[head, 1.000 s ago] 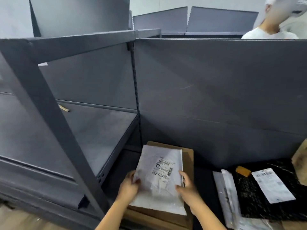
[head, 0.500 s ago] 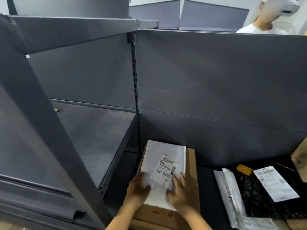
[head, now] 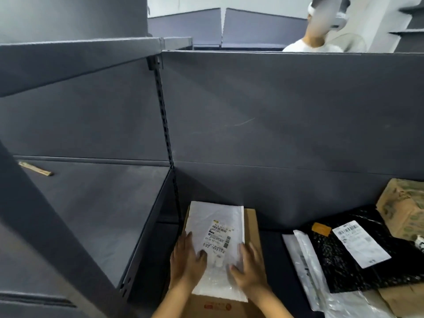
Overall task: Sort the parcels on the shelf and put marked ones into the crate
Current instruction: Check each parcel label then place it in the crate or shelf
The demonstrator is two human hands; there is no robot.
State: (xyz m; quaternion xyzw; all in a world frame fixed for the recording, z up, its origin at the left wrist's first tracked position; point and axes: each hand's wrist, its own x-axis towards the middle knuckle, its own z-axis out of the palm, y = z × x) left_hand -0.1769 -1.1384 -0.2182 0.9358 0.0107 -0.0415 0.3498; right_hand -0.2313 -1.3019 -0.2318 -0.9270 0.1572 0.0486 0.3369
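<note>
Between left hand (head: pixel 187 262) | right hand (head: pixel 249 267) | white parcel (head: pixel 216 244), flat on box (head: pixel 251 228)

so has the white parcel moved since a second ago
Yes. The white parcel was tilted up in both hands; now it lies flat on the brown box, pressed down.

1. White parcel (head: pixel 215 246), black-barcoded label with a yellow mark.
2. Brown cardboard box (head: pixel 251 228), red print near its front edge.
3. Black speckled bag (head: pixel 339 260), white label, orange tag.
4. Dark grey shelf (head: pixel 96 203).
</note>
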